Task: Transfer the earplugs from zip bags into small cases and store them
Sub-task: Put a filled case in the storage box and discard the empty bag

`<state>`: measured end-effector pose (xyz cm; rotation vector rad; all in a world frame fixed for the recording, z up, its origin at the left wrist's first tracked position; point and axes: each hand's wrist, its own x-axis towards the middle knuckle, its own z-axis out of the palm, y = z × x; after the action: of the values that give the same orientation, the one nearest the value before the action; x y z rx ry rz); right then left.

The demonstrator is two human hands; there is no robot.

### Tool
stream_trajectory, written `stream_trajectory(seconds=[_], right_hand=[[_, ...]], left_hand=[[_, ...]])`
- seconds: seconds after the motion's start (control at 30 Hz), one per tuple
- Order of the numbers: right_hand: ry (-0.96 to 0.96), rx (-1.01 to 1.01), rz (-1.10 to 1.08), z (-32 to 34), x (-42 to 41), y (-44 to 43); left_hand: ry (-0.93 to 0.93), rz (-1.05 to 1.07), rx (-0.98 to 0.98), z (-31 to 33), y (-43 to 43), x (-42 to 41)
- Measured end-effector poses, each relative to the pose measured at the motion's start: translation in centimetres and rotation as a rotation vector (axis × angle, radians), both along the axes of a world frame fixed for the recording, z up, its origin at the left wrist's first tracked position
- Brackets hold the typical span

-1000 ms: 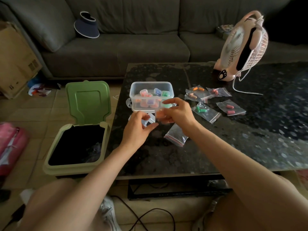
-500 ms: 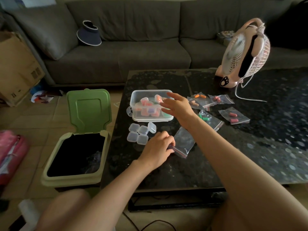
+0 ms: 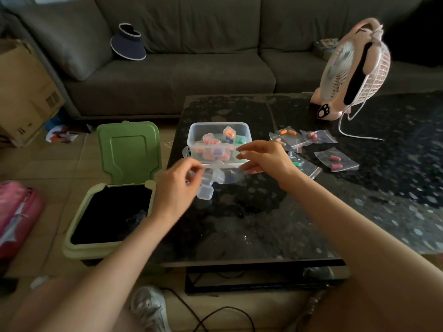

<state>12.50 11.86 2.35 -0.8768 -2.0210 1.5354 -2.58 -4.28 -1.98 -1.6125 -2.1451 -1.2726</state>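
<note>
Dark speckled bench (image 3: pixel 263 224) in front of a grey sofa (image 3: pixel 191 75); a navy visor (image 3: pixel 128 44) lies on the seat. A pink fan (image 3: pixel 354 68) stands at the bench's far right. A green bin (image 3: pixel 79 245) sits on the floor just left of the bench, lid (image 3: pixel 129 149) up. A cardboard box (image 3: pixel 24 92) is at far left.

A clear storage box (image 3: pixel 195 135) sits on the bench's near-left part, with filled small cases (image 3: pixel 229 133) piled inside showing orange, pink, purple and green. Right of it, well clear of both hands, lie the zip bags: one with orange earplugs (image 3: pixel 287 133), and one with pink earplugs (image 3: pixel 336 160). A bag with green earplugs (image 3: pixel 302 165) is just beside your right wrist.

Your left hand (image 3: pixel 176 185) hovers at the box's near-left corner, fingers (image 3: pixel 194 170) curled in against the thumb over a cluster of empty clear cases. It's blurred, so I can't tell what they pinch. One empty case (image 3: pixel 205 193) sits just below those fingertips, on the bench.

Your right hand (image 3: pixel 268 156) is in front of the box's near wall. Its fingers (image 3: pixel 249 147) are loosely spread and pointing left, thumb underneath. A clear blurred shape (image 3: pixel 230 174) lies between the two hands. I can't tell if it's a bag, or if the thumb touches it.
</note>
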Motion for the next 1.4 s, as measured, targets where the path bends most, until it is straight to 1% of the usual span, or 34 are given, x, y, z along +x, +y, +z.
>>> stream_trajectory(seconds=[0.03, 0.1, 0.17, 0.2, 0.27, 0.4, 0.43, 0.5, 0.57, 0.67, 0.7, 0.73, 0.8, 0.9, 1.0, 1.1, 1.17, 1.23, 1.33, 1.4], right_hand=[[-0.011, 0.013, 0.003, -0.1, 0.3, -0.1], [-0.038, 0.031, 0.017, -0.4, 0.7, -0.3], [-0.073, 0.061, 0.039, -0.7, 1.1, -0.5], [-0.088, 0.077, 0.049, -0.8, 1.3, -0.5], [-0.108, 0.098, 0.068, -1.0, 1.5, -0.5], [-0.131, 0.093, 0.082, -1.2, 1.4, -0.6], [-0.128, 0.085, 0.083, -1.1, 1.3, -0.7], [-0.125, 0.081, 0.086, -1.1, 1.3, -1.0], [-0.130, 0.094, 0.095, -1.2, 1.5, -1.1], [-0.141, 0.103, 0.094, -1.3, 1.9, -1.2], [-0.148, 0.108, 0.090, -1.4, 2.1, -1.0], [-0.159, 0.116, 0.079, -1.5, 2.2, -0.8], [-0.186, 0.157, 0.027, -1.9, 2.4, -0.2], [-0.286, 0.311, -0.092, -2.5, 2.8, 1.1], [-0.420, 0.483, -0.170, -3.4, 3.6, 2.3], [-0.554, 0.559, -0.186, -4.9, 4.4, 3.5], [-0.657, 0.570, -0.227, -5.6, 4.9, 4.1], [-0.717, 0.553, -0.301, -6.0, 5.3, 4.8], [-0.762, 0.464, -0.378, -6.7, 6.1, 6.5], [-0.780, 0.449, -0.412, -7.1, 6.7, 7.3]], left_hand=[[-0.025, 0.033, 0.024, 0.1, -0.8, -1.0], [-0.154, 0.095, 0.052, 0.3, -2.4, -2.9], [-0.273, 0.182, 0.061, 0.4, -4.1, -5.1], [-0.301, 0.239, 0.051, 0.5, -5.0, -6.5], [-0.327, 0.368, -0.017, 0.5, -6.6, -10.3], [-0.387, 0.661, -0.280, -0.3, -9.5, -16.9], [-0.444, 0.715, -0.331, -1.0, -9.9, -17.7], [-0.615, 0.781, -0.412, -2.7, -10.2, -18.5], [-0.806, 0.804, -0.464, -4.7, -10.2, -18.2], [-1.011, 0.771, -0.539, -6.5, -10.2, -16.4], [-1.014, 0.770, -0.600, -6.6, -10.2, -15.9], [-0.978, 0.771, -0.661, -6.2, -10.1, -15.4], [-0.894, 0.706, -0.691, -4.8, -9.3, -14.6], [-0.711, 0.553, -0.604, -1.6, -6.8, -12.8], [-0.525, 0.337, -0.501, 1.8, -4.2, -9.3], [-0.493, 0.166, -0.394, 3.9, -2.1, -5.1], [-0.499, 0.048, -0.340, 4.2, -0.9, -2.5], [-0.484, -0.028, -0.311, 3.8, 0.0, -0.3], [-0.453, -0.020, -0.306, 2.3, 1.1, 1.5], [-0.450, 0.016, -0.354, 1.6, 1.7, 2.0]])
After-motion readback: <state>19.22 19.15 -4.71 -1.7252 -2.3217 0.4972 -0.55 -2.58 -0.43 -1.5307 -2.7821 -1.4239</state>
